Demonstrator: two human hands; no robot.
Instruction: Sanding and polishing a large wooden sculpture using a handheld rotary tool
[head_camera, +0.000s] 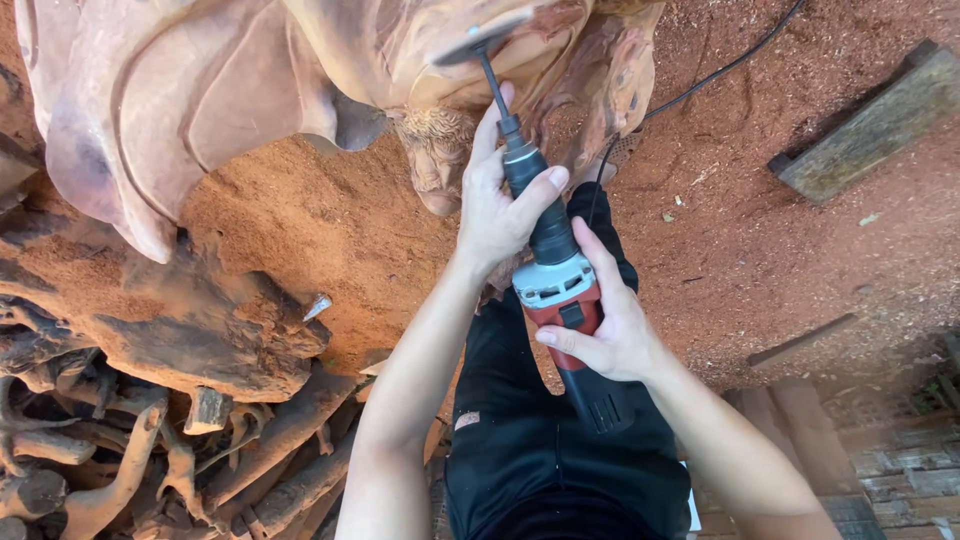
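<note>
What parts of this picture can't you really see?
Head view:
- The disc on the grinder: blurred, so whether it touches the wood carving is unclear.
- The carving: cut off by the top and left edges.
- The cable: runs off the top edge, its end unseen.
- The grinder's rear: hidden under the right hand; its neck under the left hand.
- The plank: cut by the right edge.

Outdoor woodcarving yard, red sawdust ground (760, 250), carved root sculpture (200, 100), power grinder (560, 290)
</note>
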